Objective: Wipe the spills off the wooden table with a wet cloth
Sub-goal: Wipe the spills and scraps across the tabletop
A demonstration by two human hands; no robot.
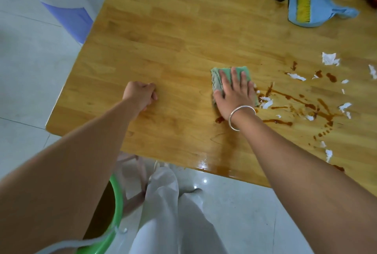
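press the right hand [234, 92] flat on the folded green cloth [225, 72], its grip spread open with straight fingers bearing down, and draw it rightward through the brown spills [295, 101] in overlapping passes (the torn white paper scraps [329, 59] will likely drag along). the left hand [140, 95] rests on the tabletop [163, 50] as a closed, empty fist, well apart. the cloth lies at the spills' left edge, layered, with a greyish side showing.

The wooden table [163, 39] bears cloth [226, 71], brown spills [331, 77], paper scraps [329, 58] (dustpan [324, 12] behind).
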